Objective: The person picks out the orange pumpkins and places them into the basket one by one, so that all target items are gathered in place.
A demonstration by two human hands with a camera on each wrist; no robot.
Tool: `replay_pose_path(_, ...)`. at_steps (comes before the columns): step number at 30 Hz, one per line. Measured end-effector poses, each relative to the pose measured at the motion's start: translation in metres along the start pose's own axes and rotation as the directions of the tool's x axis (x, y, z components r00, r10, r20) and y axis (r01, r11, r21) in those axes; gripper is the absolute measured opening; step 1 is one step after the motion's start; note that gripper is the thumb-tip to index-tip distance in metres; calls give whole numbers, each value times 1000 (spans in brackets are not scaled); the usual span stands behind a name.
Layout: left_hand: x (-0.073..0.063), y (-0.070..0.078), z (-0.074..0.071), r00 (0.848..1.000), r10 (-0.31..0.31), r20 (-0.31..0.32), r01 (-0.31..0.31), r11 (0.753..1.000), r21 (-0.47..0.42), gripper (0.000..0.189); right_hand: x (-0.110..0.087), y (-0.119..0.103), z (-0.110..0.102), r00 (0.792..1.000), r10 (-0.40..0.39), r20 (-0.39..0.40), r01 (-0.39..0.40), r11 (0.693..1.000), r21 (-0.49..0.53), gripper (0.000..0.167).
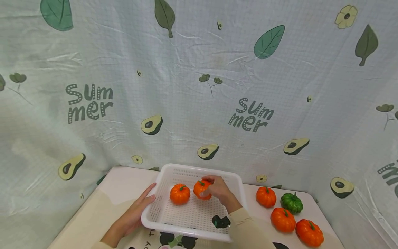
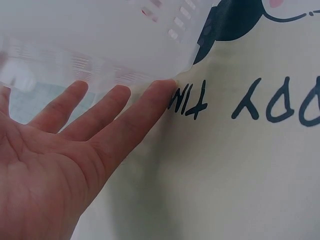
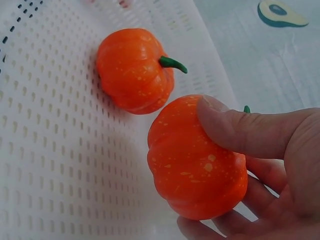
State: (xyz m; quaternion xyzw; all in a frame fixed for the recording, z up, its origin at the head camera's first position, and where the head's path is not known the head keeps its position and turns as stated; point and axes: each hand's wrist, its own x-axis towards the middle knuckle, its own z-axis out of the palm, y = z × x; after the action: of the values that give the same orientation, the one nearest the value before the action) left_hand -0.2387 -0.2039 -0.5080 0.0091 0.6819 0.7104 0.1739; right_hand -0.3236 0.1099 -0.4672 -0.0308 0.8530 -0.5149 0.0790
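Note:
My right hand (image 1: 218, 189) grips a small orange pumpkin (image 3: 197, 160) over the white perforated basket (image 1: 192, 233), thumb on one side and fingers curled round the other. A second orange pumpkin (image 1: 180, 194) with a green stem sits on the basket floor, to the left of the held one. At the basket's left side is my left hand (image 1: 136, 211), its fingers spread. In the left wrist view those fingers (image 2: 107, 112) are straight, with their tips right at the basket's lower wall.
Right of the basket stand several more pumpkins on the table: an orange one (image 1: 266, 196) at the back, a green one (image 1: 291, 203), and orange ones (image 1: 283, 220) nearer the front. A printed curtain (image 1: 186, 103) hangs behind the table.

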Motion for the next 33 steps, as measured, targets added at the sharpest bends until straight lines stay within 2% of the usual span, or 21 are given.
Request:
replay_pose_path(16,1,0,0,1000,4,9,-4,1000,8,71,6,4,4,1000,21,4,-21,1000,-22,63)
replay_pose_path(25,0,0,-2,999,13,35,-13,1000,1,72,5,4,5,999,34,17,-33,999,-39,62)
replay_pose_path(33,1,0,-1,1000,-2,7,2,1000,-3,71,6,5,5,999,35,35,-33,998,-51,62)
